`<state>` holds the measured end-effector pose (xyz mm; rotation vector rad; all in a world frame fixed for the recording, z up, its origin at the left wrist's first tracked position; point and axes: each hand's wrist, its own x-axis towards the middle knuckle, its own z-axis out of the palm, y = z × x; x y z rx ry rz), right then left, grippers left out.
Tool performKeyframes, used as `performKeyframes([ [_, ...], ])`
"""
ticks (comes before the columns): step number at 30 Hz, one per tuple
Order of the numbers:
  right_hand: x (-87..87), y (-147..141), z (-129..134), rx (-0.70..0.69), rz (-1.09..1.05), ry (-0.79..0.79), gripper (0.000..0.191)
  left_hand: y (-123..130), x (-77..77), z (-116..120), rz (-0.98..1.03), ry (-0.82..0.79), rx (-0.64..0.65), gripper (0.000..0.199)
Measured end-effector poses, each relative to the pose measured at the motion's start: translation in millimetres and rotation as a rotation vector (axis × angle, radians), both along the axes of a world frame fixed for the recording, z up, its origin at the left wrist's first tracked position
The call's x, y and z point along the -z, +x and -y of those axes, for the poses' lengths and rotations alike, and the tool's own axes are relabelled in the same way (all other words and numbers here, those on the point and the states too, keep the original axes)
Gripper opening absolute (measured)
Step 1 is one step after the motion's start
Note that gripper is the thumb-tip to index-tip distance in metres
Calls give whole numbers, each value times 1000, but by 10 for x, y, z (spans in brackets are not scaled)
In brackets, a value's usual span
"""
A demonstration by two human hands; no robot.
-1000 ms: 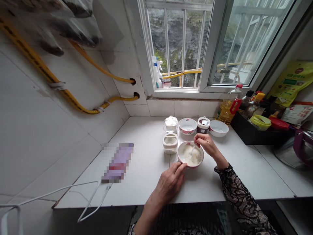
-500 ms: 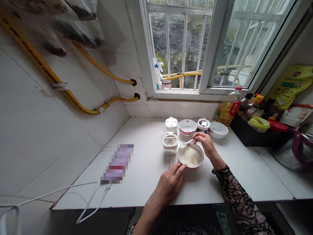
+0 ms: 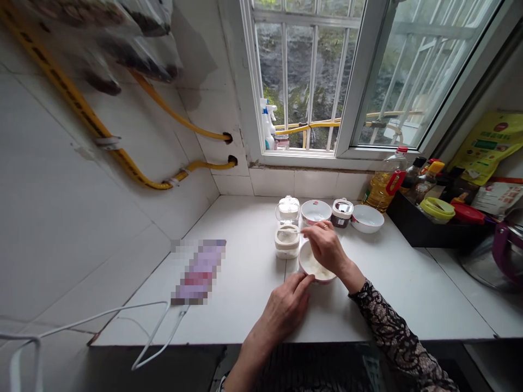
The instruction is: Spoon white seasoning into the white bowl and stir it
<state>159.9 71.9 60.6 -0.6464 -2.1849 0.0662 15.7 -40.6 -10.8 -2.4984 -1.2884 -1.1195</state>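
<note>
A white bowl [image 3: 305, 258] with a pale powdery or grainy heap inside stands on the counter. My left hand [image 3: 288, 305] grips its near rim, thumb and fingers closed there. Above the bowl, my right hand [image 3: 327, 245] pinches the handle of a small white spoon [image 3: 295, 232]. The spoon reaches left over the open top of a small seasoning jar [image 3: 286, 248]; its bowl end is at the jar's mouth, hard to make out. Behind that jar is another white lidded jar [image 3: 288, 209]. My right hand hides part of the powder.
Behind are a flowered bowl [image 3: 316, 209], a dark-filled jar [image 3: 342, 212] and another white bowl [image 3: 367, 219]. An oil bottle [image 3: 384, 182] and a black box [image 3: 412, 228] of condiments stand right. A blurred purple object [image 3: 200, 272] with a white cable [image 3: 161, 326] lies left.
My right hand has moved left with the spoon, from over the bowl of powder to the seasoning jar's mouth. My left hand stays on the bowl's rim. The view has shifted slightly.
</note>
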Motion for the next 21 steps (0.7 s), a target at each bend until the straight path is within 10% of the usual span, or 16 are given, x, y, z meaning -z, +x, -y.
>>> performKeyframes([
  [6, -163, 238, 16, 31, -342, -366, 15, -3, 1, 3, 3, -36, 7, 44],
  [16, -95, 391, 23, -40, 235, -358, 20, -20, 32, 5, -14, -44, 2, 45],
  [21, -50, 400, -9, -9, 56, -643, 19, -19, 44, 3, -21, -48, 2, 45],
])
